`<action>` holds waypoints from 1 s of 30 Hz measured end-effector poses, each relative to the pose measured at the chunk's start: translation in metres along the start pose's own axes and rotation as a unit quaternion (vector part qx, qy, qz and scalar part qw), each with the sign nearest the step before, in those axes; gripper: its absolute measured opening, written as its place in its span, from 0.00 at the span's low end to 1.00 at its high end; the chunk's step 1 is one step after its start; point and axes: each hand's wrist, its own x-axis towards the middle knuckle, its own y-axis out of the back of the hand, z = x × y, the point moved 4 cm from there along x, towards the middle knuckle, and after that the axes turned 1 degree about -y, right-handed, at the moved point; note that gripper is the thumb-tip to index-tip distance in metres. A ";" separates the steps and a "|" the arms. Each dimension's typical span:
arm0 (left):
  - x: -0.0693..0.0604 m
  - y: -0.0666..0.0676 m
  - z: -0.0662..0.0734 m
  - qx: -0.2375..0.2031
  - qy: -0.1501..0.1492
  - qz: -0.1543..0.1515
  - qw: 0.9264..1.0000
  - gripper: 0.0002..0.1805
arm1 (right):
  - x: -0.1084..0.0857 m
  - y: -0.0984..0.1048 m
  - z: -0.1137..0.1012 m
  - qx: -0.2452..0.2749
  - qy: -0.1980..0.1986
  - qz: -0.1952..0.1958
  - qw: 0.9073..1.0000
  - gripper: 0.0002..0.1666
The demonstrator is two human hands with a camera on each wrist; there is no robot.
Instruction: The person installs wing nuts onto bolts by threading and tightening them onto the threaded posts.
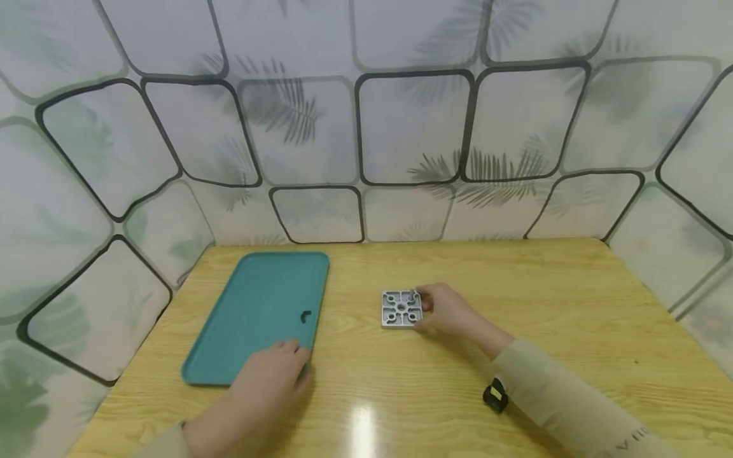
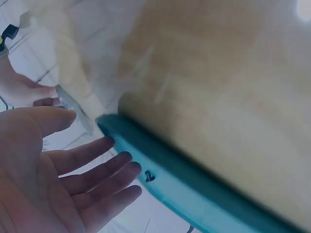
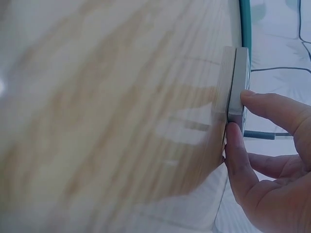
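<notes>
A square grey metal plate (image 1: 402,309) (image 3: 238,82) with ribs and round holes lies flat on the table; a small bolt (image 3: 260,134) stands up at its far right corner. My right hand (image 1: 449,313) (image 3: 272,179) pinches the plate's right side between thumb and fingers. My left hand (image 1: 266,381) (image 2: 63,179) is at the near right corner of the teal tray (image 1: 252,312) (image 2: 204,189), fingers extended and holding nothing; whether they touch the rim I cannot tell. A small dark curved piece (image 1: 305,316) (image 2: 149,176) lies in the tray near its right edge.
A small black object with a yellow mark (image 1: 495,395) lies beside my right sleeve. The wooden table (image 1: 366,362) ends at a patterned fabric wall (image 1: 412,216) at the back, with more fabric at both sides.
</notes>
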 end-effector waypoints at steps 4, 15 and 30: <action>0.009 0.009 -0.005 0.005 -0.016 0.007 1.000 0.12 | 0.000 -0.002 -0.003 0.000 -0.002 0.002 1.000 0.50; 0.032 0.014 -0.019 0.029 -0.023 0.028 0.999 0.20 | -0.005 -0.012 -0.006 0.006 -0.015 0.010 1.000 0.50; 0.054 0.002 -0.051 0.005 0.041 -0.003 0.999 0.29 | -0.006 -0.011 -0.008 0.001 -0.013 0.011 1.000 0.50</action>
